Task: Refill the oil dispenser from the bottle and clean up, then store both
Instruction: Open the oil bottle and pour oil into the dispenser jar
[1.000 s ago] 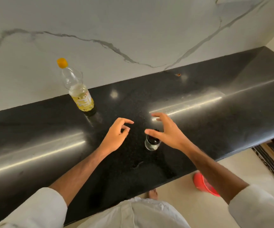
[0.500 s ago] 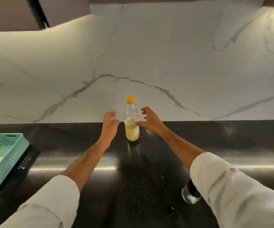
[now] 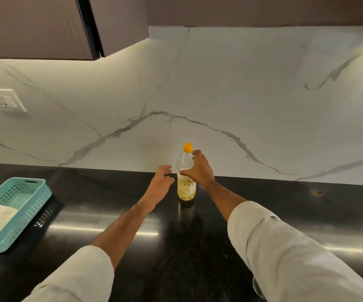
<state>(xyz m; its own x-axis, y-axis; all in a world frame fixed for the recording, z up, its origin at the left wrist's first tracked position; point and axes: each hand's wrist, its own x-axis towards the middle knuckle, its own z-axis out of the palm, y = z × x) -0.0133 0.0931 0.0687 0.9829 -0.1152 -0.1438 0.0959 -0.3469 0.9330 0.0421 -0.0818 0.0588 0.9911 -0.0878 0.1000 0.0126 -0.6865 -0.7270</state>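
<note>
The oil bottle (image 3: 186, 182) is gripped round its upper body by the right hand (image 3: 198, 168), orange cap (image 3: 187, 147) not yet off. The left hand (image 3: 162, 182), just beside it, is held loosely open, nothing in it. So basically nothing's been poured yet: refill, cleanup and storing are all left, by the looks of it.

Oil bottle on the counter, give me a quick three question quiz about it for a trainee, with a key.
1. True or false: the orange cap is off the oil bottle.
2. Which hand grips the bottle? A. left hand B. right hand
3. Fill in: the teal basket sits to the bottle's ____.

Key: 1 false, the cap is on. 2 B; the left hand hovers beside it, fingers loose. 3 left.
</note>
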